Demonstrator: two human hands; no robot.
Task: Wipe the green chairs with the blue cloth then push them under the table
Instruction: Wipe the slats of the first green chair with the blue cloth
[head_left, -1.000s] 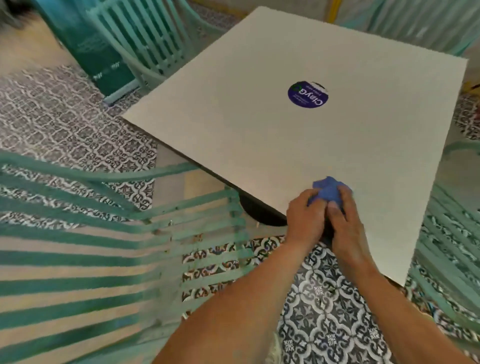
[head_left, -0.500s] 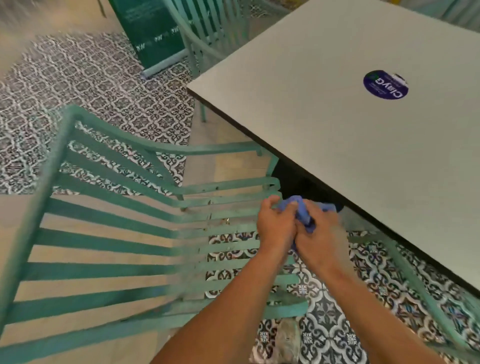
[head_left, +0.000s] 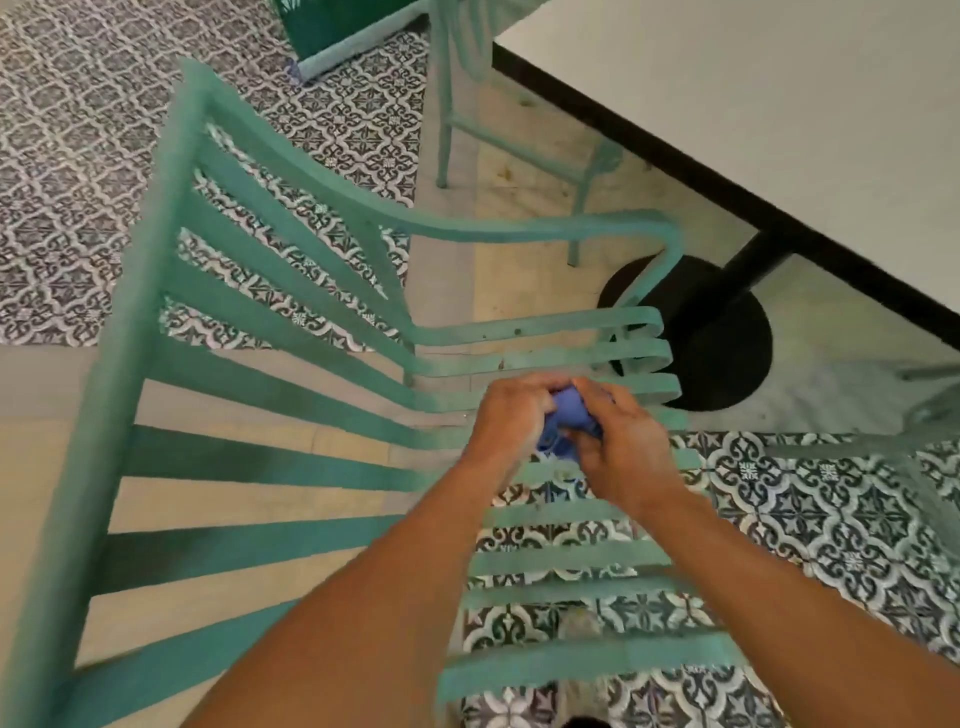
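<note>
Patterned tile floor (head_left: 93, 156) fills the left and lower right. White table (head_left: 779, 130) top right, on a black pedestal base (head_left: 727, 338). Green slatted chair (head_left: 260, 322) sits pulled out, just beside the table edge; a second green chair (head_left: 457, 119) stands beyond it. Left hand (head_left: 511, 415) and right hand (head_left: 621, 447) meet over the seat slats, fingers of both curled round the bunched blue cloth (head_left: 566, 415) between them.

blue cloth (head_left: 567, 415): bunched, above seat slats | green chair (head_left: 291, 364): slatted, beside table (head_left: 779, 104)
</note>
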